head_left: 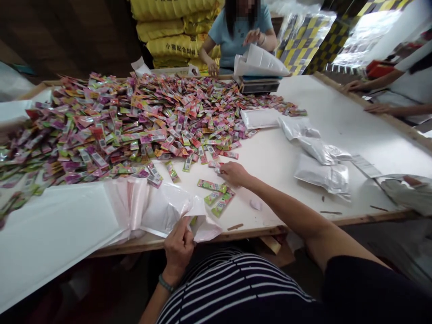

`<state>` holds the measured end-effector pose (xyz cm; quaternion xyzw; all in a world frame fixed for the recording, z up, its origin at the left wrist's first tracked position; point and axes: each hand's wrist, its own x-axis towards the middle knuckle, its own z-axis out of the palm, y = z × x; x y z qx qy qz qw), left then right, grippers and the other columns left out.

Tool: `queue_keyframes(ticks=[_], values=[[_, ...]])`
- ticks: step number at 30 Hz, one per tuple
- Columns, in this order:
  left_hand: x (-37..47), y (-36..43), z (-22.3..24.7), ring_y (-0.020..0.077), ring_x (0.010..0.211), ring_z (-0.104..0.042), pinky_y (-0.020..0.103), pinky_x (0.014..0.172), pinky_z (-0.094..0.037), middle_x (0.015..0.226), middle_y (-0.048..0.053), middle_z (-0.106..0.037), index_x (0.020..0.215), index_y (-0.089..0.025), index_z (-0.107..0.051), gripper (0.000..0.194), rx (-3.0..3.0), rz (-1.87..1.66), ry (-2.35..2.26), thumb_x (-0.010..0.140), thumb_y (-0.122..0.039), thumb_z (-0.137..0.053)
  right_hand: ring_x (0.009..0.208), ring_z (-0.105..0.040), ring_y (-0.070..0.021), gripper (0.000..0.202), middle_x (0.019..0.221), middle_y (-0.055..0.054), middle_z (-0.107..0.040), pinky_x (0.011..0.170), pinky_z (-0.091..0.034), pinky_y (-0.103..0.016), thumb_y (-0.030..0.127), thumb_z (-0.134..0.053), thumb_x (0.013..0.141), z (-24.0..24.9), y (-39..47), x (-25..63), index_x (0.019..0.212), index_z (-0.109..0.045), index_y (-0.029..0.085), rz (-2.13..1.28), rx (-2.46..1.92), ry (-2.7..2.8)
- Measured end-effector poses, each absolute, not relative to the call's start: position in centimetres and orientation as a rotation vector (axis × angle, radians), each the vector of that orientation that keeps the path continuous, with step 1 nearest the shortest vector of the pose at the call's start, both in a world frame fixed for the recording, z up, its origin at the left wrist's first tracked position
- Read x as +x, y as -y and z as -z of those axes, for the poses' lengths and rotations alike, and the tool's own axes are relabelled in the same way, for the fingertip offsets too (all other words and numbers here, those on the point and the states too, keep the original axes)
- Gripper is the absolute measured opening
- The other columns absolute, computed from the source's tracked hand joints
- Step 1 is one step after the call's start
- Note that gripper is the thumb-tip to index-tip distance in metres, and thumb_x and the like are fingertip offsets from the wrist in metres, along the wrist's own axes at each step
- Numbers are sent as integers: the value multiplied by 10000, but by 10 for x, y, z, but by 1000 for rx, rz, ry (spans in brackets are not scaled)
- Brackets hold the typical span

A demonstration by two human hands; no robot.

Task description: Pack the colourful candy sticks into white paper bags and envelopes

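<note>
My left hand [178, 245] is closed on the open mouth of a white plastic bag [165, 207] lying at the table's near edge. A bit of green shows inside that mouth. My right hand [236, 174] reaches out over the table, its fingertips closed on a small pink-and-white sachet [215, 165] at the near side of the heap. Between my hands lie several loose green sachets [222, 202]. Beyond them spreads a large heap of colourful stick-shaped sachets [135, 121].
A stack of flat white bags [57, 225] covers the left front. Filled white bags [322, 173] lie to the right. Across the table a person in a blue top [241, 33] handles a white bag on a scale [259, 85]. Another person's hands [378, 108] rest by the wooden rim at right.
</note>
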<state>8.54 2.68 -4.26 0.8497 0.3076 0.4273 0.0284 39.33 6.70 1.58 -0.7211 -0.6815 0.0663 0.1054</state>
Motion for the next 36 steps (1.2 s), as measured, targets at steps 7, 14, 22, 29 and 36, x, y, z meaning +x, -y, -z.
queue_keyframes(ticks=[7,14,22,29,36], values=[[86,-26,44,198,962,-698,278,833,-555,1069,127,-719,1204,-133,-591,374,2662,-1304,-953,876,-61,-426,946,-620,-218,313,1023,-98,-704,736,-425,-267,346,-653,833,-17,-83,366,1083,-663,158,-261,-2028,2156],[86,-26,44,200,991,-691,289,858,-553,1126,116,-705,1262,-160,-569,433,2644,-1293,-914,870,-53,-420,814,-612,-157,165,885,-26,-714,661,-391,-226,162,-548,774,-30,-89,386,840,-699,179,-342,-2193,1824],[88,-26,43,202,992,-690,274,851,-541,1145,120,-698,1247,-160,-578,437,2636,-1325,-906,857,-43,-423,778,-594,-192,172,840,-59,-691,591,-362,-241,174,-631,647,-25,-86,417,815,-671,181,-380,-2383,1704],[88,-25,45,203,1029,-679,281,893,-537,1145,135,-696,1214,-134,-590,412,2640,-1330,-908,851,-27,-427,696,-594,-141,219,766,-13,-687,593,-420,-222,260,-562,740,-26,-77,439,869,-702,151,-773,-2028,1472],[88,-24,46,208,1034,-678,301,894,-553,1126,111,-707,1243,-161,-594,427,2594,-1302,-919,863,-60,-428,662,-582,-139,191,698,0,-673,613,-448,-236,279,-691,642,-5,-68,445,783,-710,151,-1021,-1794,1327]])
